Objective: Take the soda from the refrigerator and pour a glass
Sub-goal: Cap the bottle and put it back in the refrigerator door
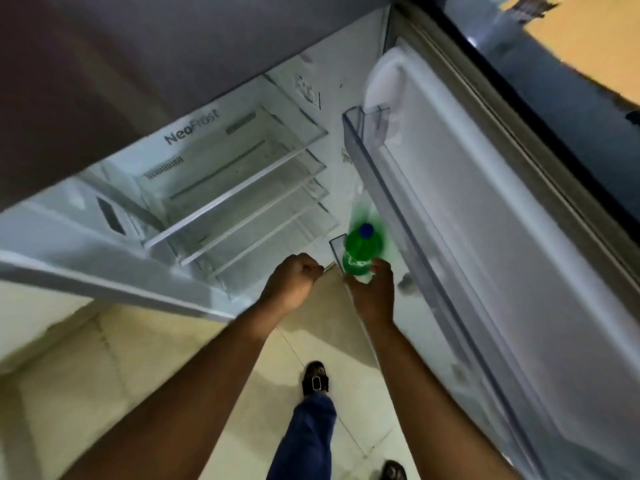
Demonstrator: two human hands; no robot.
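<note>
Refrigerator (207,174) door open, green soda bottle (360,252) with blue cap upright in lower door bin (337,247), right hand (372,296) fingers wrapped on bottle base, left hand (294,284) fisted beside, shelves (242,202) bare.

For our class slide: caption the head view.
Right hand grasping green soda bottle in open refrigerator door.

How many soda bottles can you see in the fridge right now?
1. A green bottle with a blue cap stands in the lower door rack, with the right hand on it. The shelves look bare, though lower areas are hidden.
</note>
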